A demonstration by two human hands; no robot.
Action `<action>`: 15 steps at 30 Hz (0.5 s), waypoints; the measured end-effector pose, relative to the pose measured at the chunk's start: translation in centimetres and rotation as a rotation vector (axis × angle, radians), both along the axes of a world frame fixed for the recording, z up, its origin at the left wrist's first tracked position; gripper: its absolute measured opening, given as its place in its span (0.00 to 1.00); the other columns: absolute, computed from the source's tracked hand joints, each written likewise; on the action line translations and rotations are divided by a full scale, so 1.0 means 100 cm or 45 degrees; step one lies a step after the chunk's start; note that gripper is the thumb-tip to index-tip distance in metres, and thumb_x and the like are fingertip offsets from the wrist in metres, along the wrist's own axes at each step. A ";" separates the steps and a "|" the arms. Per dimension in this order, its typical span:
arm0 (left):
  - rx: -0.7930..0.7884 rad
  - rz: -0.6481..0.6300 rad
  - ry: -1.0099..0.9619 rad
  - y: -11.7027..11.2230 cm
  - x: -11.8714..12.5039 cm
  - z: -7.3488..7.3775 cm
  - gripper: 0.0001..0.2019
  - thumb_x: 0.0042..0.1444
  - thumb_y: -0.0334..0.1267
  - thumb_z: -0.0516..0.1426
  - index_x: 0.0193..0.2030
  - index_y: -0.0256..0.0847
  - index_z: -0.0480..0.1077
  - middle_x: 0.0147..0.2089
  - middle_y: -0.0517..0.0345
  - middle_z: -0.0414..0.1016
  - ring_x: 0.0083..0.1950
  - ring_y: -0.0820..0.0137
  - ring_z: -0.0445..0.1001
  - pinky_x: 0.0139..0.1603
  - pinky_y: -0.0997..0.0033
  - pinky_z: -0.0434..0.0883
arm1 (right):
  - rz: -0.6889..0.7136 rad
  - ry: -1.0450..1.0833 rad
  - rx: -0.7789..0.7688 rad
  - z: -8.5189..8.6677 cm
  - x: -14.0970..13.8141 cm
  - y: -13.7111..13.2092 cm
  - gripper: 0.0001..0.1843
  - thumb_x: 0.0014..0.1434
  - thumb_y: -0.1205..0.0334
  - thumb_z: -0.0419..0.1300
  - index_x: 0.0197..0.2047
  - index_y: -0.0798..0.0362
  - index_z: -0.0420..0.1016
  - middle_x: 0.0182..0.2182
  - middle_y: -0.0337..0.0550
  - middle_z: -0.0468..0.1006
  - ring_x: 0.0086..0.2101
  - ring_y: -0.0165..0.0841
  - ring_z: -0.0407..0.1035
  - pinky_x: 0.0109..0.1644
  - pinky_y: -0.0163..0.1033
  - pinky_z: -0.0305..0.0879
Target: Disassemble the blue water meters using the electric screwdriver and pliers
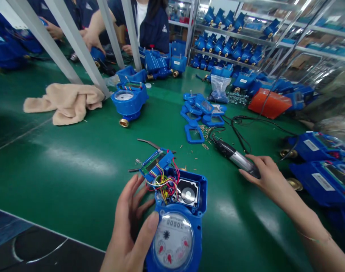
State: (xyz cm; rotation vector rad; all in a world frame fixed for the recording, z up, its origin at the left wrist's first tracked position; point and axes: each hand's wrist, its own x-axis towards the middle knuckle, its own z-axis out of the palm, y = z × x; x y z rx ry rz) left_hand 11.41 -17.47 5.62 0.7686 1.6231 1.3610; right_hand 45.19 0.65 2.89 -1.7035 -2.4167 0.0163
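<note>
Close in front of me is a blue water meter with a round dial and several red pointers. My left hand grips its left side, thumb on the dial's rim and fingers curved along the housing. The meter's box is uncovered, showing a valve motor or similar silver-and-black part and a tangle of coloured wires. Those wires run to a small circuit board with a display, tipped out over the box's far left edge. On the right, my right hand holds an electric screwdriver, its tip end pointing away from me.
Blue frame covers lie piled beside many small loose screws. Another meter stands near a beige cloth and grey posts. More meters line the right edge, near an orange bin. Co-workers' hands work across the table.
</note>
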 end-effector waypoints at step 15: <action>0.051 -0.059 -0.117 -0.003 0.009 0.001 0.37 0.57 0.49 0.60 0.72 0.50 0.53 0.69 0.44 0.64 0.63 0.48 0.71 0.58 0.52 0.76 | -0.081 0.161 -0.311 -0.001 -0.021 0.040 0.29 0.56 0.46 0.61 0.58 0.52 0.72 0.45 0.53 0.79 0.42 0.52 0.75 0.48 0.51 0.70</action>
